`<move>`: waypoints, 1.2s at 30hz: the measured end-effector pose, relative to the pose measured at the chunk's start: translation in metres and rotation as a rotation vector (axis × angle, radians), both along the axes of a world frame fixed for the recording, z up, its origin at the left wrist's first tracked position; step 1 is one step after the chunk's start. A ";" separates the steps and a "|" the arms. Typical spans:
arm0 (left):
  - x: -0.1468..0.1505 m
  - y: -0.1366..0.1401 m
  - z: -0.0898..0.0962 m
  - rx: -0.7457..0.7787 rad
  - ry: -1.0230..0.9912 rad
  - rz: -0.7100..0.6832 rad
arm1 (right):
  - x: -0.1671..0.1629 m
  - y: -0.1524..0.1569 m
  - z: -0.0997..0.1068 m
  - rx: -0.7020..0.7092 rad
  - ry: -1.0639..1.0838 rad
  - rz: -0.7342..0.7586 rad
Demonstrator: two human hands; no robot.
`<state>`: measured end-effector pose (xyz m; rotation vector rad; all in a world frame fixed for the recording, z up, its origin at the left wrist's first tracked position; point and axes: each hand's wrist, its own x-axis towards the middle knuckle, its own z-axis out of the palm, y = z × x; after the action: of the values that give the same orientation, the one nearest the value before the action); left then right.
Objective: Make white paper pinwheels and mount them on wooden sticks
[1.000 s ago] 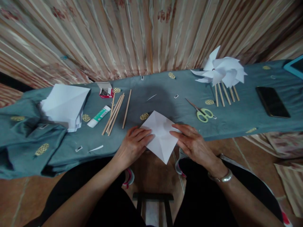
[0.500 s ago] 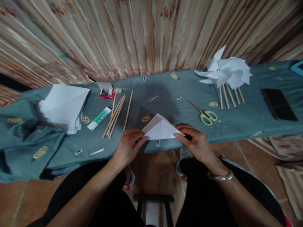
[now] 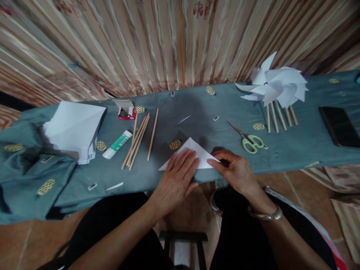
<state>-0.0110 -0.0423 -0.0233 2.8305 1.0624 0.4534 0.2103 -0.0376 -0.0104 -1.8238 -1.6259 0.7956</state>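
Observation:
A white sheet of paper (image 3: pixel 203 157), folded into a triangle, lies at the table's near edge with its peak pointing away from me. My left hand (image 3: pixel 180 176) rests flat on its left half, fingers stretched out. Its right corner is pinched between the thumb and fingers of my right hand (image 3: pixel 232 167). Right of the paper lie scissors (image 3: pixel 249 141) with light green handles, blades pointing to the far left. Several wooden sticks (image 3: pixel 137 140) lie to the left, beside a green and white glue tube (image 3: pixel 117 144).
A stack of white paper (image 3: pixel 74 127) is at the left, with a small red box (image 3: pixel 126 112) of metal pins or clips nearby. White paper pinwheels (image 3: pixel 278 86) on sticks lie at the back right. A dark phone (image 3: pixel 340 126) lies far right. Paper slivers (image 3: pixel 114 186) are on the cloth.
My left hand has let go of the paper's left corner and moved right, now flat on top of the folded sheet. My right hand keeps its pinch on the right corner.

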 end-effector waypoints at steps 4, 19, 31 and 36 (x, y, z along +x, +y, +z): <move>-0.002 0.005 -0.001 -0.043 0.036 0.012 | -0.002 0.000 0.004 0.016 -0.028 -0.022; 0.000 0.010 -0.004 -0.095 0.028 0.015 | -0.003 -0.001 0.004 0.101 -0.083 -0.020; 0.002 0.012 -0.006 -0.106 0.039 0.018 | -0.003 0.000 0.004 0.096 -0.082 -0.016; 0.002 0.013 -0.006 -0.116 0.045 0.021 | -0.004 0.001 0.004 0.109 -0.095 -0.019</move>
<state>-0.0090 -0.0294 -0.0295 2.7429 1.0900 0.3201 0.2062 -0.0367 -0.0069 -1.8212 -1.6751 0.6087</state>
